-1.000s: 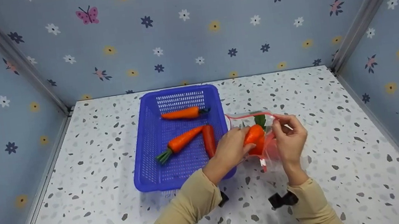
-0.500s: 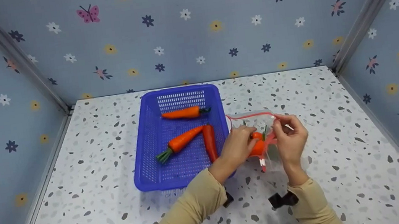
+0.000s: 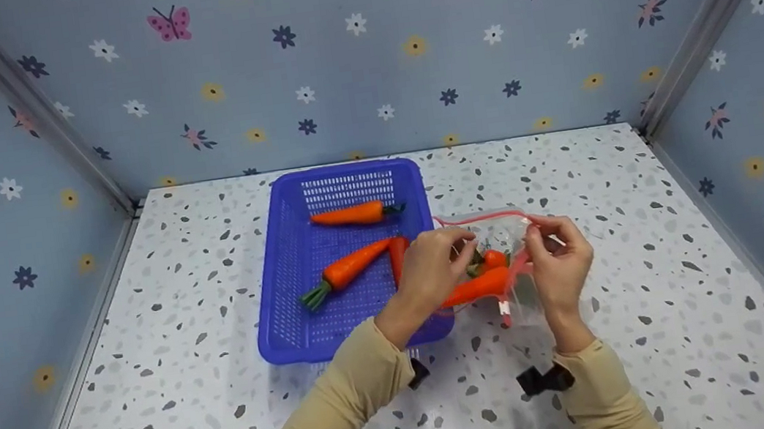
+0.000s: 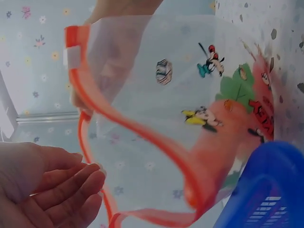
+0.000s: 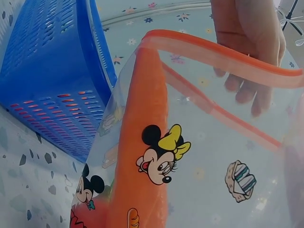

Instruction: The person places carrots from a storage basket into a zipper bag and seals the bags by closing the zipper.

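In the head view my right hand (image 3: pixel 559 257) pinches the rim of a clear zip bag (image 3: pixel 526 299) with a red-orange edge and cartoon prints. The left hand (image 3: pixel 431 267) is beside the bag's mouth, over the basket's right rim. In the left wrist view its fingers (image 4: pixel 85 185) are loosely bent and hold nothing. A long orange carrot (image 5: pixel 142 109) leans inside the bag, its end near the mouth. Deeper in the bag are a green leaf (image 4: pixel 237 90) and a red thing (image 4: pixel 262 90), partly covered by the prints.
Left of the bag stands a blue plastic basket (image 3: pixel 273 280). It holds one carrot (image 3: pixel 352 215) at the back, another carrot (image 3: pixel 355 266) in the middle, and a red elongated vegetable (image 3: pixel 398 253) partly behind the left hand. Patterned walls (image 3: pixel 362 62) enclose the speckled table (image 3: pixel 178 345).
The left hand has lowered the orange vegetable into the bag, released it and drawn back left. The right hand has kept its hold on the bag's rim.
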The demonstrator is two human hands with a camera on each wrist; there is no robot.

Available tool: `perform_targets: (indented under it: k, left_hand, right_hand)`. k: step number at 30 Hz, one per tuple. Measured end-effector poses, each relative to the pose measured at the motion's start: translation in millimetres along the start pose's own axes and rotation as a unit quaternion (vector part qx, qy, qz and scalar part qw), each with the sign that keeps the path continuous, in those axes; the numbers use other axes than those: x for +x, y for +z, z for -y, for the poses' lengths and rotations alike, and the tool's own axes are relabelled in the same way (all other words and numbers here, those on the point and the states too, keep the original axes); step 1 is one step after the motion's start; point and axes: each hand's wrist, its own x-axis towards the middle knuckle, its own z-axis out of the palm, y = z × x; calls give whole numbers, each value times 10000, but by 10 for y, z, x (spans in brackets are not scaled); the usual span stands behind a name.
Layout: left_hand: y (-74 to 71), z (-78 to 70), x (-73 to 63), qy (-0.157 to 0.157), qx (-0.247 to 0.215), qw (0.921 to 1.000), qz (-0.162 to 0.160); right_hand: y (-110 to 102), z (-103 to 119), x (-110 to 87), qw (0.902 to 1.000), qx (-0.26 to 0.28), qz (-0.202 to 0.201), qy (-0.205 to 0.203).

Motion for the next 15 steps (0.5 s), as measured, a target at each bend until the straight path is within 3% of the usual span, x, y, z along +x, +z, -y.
perform_targets:
  k: [8, 15]
  left_hand:
    - [-231, 87, 79, 53, -185, 9972, -720]
    - [-312, 293, 208, -375, -367, 9942, -936]
  right_hand:
    - [-11, 10, 1, 10000, 93, 20, -11]
    - [-10, -5, 7, 10000, 81, -9, -23]
